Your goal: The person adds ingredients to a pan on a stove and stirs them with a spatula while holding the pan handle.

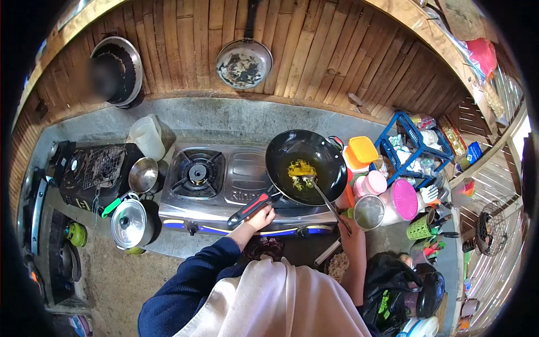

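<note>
A black wok [328,177] sits tilted on the stove's right burner, with oil and a yellow shredded food [301,168] in it. My left hand [261,217] is closed at the stove's front edge, right against the underside of the black-and-red wok handle [250,210]; whether its fingers grip the handle is hidden. My right hand [352,236] is closed round the end of a long metal spatula [325,199]. The spatula's head touches the food in the wok.
To the left are the bare burner [197,173], a lidded pot [128,223] and a steel pot [144,175]. Plastic containers [370,182], a clear cup [369,213] and a blue rack [412,147] crowd the right. A black plastic bag [387,275] lies near my right arm.
</note>
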`<state>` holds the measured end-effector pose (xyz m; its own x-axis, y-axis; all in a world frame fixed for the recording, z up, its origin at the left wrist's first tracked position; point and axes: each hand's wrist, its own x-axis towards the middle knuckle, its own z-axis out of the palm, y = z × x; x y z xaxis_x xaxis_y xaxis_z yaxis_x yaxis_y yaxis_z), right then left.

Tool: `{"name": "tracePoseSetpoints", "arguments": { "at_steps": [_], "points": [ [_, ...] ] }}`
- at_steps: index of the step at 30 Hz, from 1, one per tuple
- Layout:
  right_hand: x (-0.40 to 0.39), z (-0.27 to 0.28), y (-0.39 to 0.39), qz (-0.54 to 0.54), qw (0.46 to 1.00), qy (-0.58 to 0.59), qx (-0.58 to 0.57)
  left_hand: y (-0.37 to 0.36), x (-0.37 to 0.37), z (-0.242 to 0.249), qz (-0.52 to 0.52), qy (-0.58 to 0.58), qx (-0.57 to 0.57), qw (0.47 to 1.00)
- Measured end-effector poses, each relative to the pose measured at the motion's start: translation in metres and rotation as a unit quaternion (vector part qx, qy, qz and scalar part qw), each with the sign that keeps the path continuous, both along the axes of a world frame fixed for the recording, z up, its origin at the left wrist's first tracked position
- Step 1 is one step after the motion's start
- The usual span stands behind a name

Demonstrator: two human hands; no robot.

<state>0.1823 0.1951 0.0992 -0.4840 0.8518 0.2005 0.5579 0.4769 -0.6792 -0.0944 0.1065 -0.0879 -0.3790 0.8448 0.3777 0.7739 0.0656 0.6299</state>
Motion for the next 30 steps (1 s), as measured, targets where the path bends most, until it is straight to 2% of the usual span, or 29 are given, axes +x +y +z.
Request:
{"name": "tracePoseSetpoints", "arguments": {
  "at_steps": [2, 4, 6, 8, 11, 15, 18, 20, 21, 23, 28, 30],
  "points": [
    [-0.007, -0.019, 0.011, 0.016, 0.998, 0.063, -0.003, -0.001, 0.000, 0.006, -0.012, -0.019, -0.040, 0.999],
    [-0.019, -0.023, 0.015, 0.010, 0.999, 0.045, 0.009, -0.001, 0.001, 0.008, -0.013, -0.017, -0.003, 1.000],
    [-0.032, -0.027, 0.020, 0.003, 0.999, 0.029, 0.021, -0.003, 0.001, 0.014, -0.012, -0.012, -0.017, 1.000],
    [-0.041, -0.029, 0.026, 0.006, 0.996, 0.023, 0.085, -0.002, 0.000, 0.014, -0.013, -0.006, -0.032, 0.999],
    [-0.058, -0.007, 0.022, -0.024, 0.999, 0.018, 0.034, 0.001, -0.001, 0.004, -0.013, 0.003, -0.018, 1.000],
    [-0.061, -0.014, 0.033, -0.025, 0.999, 0.033, 0.032, -0.001, 0.002, 0.010, 0.000, -0.008, -0.010, 1.000],
    [-0.058, -0.022, 0.037, -0.027, 0.999, 0.022, 0.032, 0.000, 0.001, 0.005, -0.002, -0.004, -0.009, 1.000],
    [-0.050, -0.036, 0.040, -0.006, 0.990, 0.068, 0.121, 0.002, -0.001, -0.001, -0.002, 0.001, -0.004, 1.000],
    [-0.047, -0.031, 0.036, -0.006, 0.990, 0.067, 0.120, 0.002, -0.002, -0.002, -0.002, 0.010, -0.009, 1.000],
    [-0.036, -0.021, 0.027, -0.030, 0.999, 0.013, 0.039, 0.002, -0.001, -0.004, -0.003, 0.019, -0.014, 1.000],
    [-0.007, -0.010, 0.017, -0.013, 0.998, 0.033, 0.052, 0.000, 0.001, -0.001, 0.016, 0.016, 0.014, 1.000],
    [0.006, 0.003, 0.007, -0.016, 0.999, 0.020, 0.041, -0.002, 0.001, 0.002, 0.015, 0.009, -0.015, 1.000]
  ]
}}
